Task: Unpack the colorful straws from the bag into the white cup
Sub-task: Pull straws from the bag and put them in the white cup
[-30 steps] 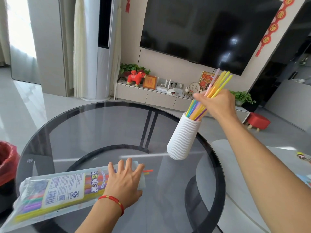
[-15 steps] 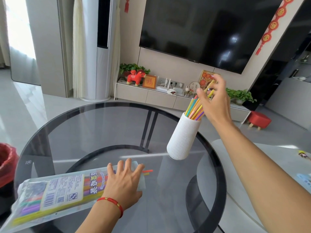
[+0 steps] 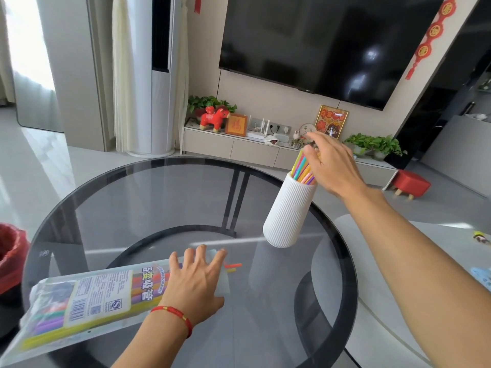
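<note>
A ribbed white cup (image 3: 289,211) stands on the far right of the round glass table (image 3: 148,197). A bunch of colorful straws (image 3: 301,170) sticks out of its mouth. My right hand (image 3: 332,163) hovers just above and to the right of the straw tops, fingers loosely spread, holding nothing. The clear plastic straw bag (image 3: 87,301) lies flat at the table's near left, with several straws inside. My left hand (image 3: 195,277) presses flat on the bag's open end. Two straw tips (image 3: 233,267), orange and yellow, poke out past that end.
A red-lined bin (image 3: 10,258) sits at the left edge below the table. Behind the table are a TV cabinet (image 3: 239,147) with ornaments and plants, and a red stool (image 3: 410,183) on the floor to the right.
My right hand lowered the bunch of straws into the cup and let go of it; the straws now sit deeper. My left hand and the bag stayed put.
</note>
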Demonstrator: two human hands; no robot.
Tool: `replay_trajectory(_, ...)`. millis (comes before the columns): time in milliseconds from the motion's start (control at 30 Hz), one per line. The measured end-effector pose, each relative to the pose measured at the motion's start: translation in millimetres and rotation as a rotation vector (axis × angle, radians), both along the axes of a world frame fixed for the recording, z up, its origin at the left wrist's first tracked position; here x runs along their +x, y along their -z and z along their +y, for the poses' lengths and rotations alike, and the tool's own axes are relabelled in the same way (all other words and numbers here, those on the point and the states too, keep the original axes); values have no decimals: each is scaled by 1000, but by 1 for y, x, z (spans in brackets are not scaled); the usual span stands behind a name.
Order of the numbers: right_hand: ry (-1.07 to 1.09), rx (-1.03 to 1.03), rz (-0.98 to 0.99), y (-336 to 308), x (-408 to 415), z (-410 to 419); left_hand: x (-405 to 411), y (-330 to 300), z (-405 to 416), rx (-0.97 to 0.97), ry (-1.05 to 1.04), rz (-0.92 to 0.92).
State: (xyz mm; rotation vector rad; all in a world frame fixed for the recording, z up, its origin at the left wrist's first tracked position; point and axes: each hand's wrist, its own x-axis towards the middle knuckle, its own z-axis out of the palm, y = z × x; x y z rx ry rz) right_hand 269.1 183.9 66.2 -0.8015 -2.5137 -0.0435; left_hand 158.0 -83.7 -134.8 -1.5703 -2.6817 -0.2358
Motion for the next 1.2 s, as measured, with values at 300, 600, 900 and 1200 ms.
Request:
replay_trajectory(300, -329, 251, 382, 35, 34, -50, -6, -16, -8, 170, 18, 23)
replay_trajectory(600, -393, -818, 188, 196, 42, -135, 8, -18, -5, 149, 145, 154)
replay_trajectory(900, -397, -882, 236, 217, 29, -147, 17, -12, -1, 90, 169, 308)
replay_trajectory(1200, -354, -704, 238, 218, 49, -115, 10, -7, -4, 111, 151, 248)
